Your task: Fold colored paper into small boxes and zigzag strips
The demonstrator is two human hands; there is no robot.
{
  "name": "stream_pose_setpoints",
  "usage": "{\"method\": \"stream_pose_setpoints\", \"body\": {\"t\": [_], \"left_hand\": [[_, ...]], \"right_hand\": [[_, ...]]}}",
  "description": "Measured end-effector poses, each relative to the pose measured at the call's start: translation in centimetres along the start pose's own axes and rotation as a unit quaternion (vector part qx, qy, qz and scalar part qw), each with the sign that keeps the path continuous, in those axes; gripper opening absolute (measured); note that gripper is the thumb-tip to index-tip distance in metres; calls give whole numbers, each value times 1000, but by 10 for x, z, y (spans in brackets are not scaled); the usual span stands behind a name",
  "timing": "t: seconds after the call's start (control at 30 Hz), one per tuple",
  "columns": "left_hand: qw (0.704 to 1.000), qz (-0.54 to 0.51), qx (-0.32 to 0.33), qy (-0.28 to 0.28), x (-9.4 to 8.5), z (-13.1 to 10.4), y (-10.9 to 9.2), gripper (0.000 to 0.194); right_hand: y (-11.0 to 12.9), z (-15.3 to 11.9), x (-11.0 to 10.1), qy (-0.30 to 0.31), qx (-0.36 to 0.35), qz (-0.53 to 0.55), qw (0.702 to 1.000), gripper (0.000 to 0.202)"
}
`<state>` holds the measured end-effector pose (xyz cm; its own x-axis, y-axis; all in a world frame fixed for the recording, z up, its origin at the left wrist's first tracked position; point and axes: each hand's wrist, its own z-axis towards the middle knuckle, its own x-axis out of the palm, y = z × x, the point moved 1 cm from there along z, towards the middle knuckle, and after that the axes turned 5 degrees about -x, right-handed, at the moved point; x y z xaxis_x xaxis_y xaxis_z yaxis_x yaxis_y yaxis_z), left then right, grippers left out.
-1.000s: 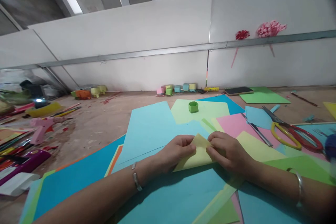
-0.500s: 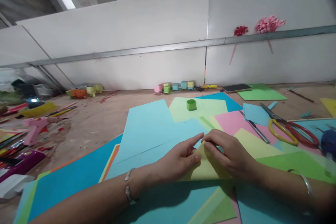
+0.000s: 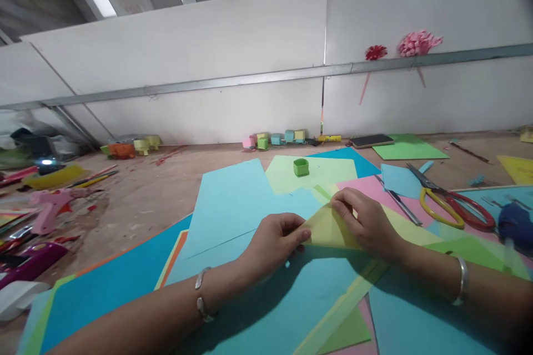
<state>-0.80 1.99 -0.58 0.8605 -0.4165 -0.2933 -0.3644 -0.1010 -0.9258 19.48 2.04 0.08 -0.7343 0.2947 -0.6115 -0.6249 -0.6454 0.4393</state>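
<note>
A yellow sheet of paper [image 3: 328, 228], folded to a slanted peak, is held between my two hands above blue paper. My left hand [image 3: 277, 241] pinches its left corner between thumb and fingers. At the upper edge my right hand [image 3: 366, 221] grips the same sheet, with the fingers closed on it. Beyond the hands a small green paper box [image 3: 301, 167] stands on a pale green sheet [image 3: 275, 175]. A light blue sheet [image 3: 233, 194] lies under and behind my left hand.
Scissors [image 3: 445, 199] with yellow and red handles and a craft knife [image 3: 400, 201] lie at right. A phone [image 3: 372, 141] rests near the wall. Small paper boxes [image 3: 276, 138] line the back. On the left are a pink glue gun [image 3: 50, 208] and a purple tool [image 3: 31, 262].
Both hands have moved apart with the yellow paper. My left hand now pinches its corner, and my right hand has shifted up along the edge. The view has shifted slightly.
</note>
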Motion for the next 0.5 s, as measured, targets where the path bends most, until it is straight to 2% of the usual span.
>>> {"method": "stream_pose_setpoints", "body": {"t": [0.07, 0.17, 0.23, 0.3, 0.5], "left_hand": [[999, 36, 16, -35, -3, 2, 0, 23], [989, 79, 81, -90, -7, 3, -2, 23], [985, 90, 105, -104, -8, 3, -3, 23], [987, 82, 93, -101, -8, 3, -3, 21], [998, 2, -6, -57, -8, 3, -5, 23]], "right_hand": [[-3, 1, -1, -12, 4, -4, 1000, 19], [-5, 2, 0, -13, 9, -12, 1000, 20], [-8, 3, 0, -13, 12, -13, 1000, 21], [-10, 3, -1, -15, 10, -10, 1000, 21], [-10, 3, -2, -21, -8, 2, 1000, 20]]}}
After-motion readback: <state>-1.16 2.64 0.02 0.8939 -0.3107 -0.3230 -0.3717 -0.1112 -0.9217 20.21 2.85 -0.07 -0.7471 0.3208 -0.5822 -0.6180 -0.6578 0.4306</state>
